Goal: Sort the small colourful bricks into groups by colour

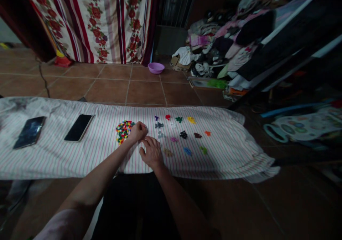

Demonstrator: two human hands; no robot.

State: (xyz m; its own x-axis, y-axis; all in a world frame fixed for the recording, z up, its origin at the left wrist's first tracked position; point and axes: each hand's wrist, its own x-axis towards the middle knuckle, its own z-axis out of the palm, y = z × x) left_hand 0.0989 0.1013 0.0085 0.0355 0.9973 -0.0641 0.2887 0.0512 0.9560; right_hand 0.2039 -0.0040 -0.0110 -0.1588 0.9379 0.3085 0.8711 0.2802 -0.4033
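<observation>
A mixed pile of small coloured beads or pellets (pixel 124 129) lies on the striped cloth (pixel 101 158). Just right of the pile, my left hand (pixel 137 132) is closed in a pinch; whatever is between the fingertips is too small to name. My right hand (pixel 153 151) rests palm down close beside it, fingers stretched out toward the left fingertips. Small single-colour heaps are spread to the right, among them a grey heap (pixel 160 134), a tan heap (pixel 168 152), a pink heap (pixel 174 139), a black heap (pixel 183 134), a blue heap (pixel 187 151) and a yellow heap (pixel 191 120).
Two phones, a dark phone (pixel 29 132) and a pale-edged phone (pixel 78 128), lie on the cloth at left. Beyond the cloth are a tiled floor (pixel 112 87), a purple basin (pixel 156 68), a floral curtain (pixel 93 22) and a heap of clothes (pixel 213 44).
</observation>
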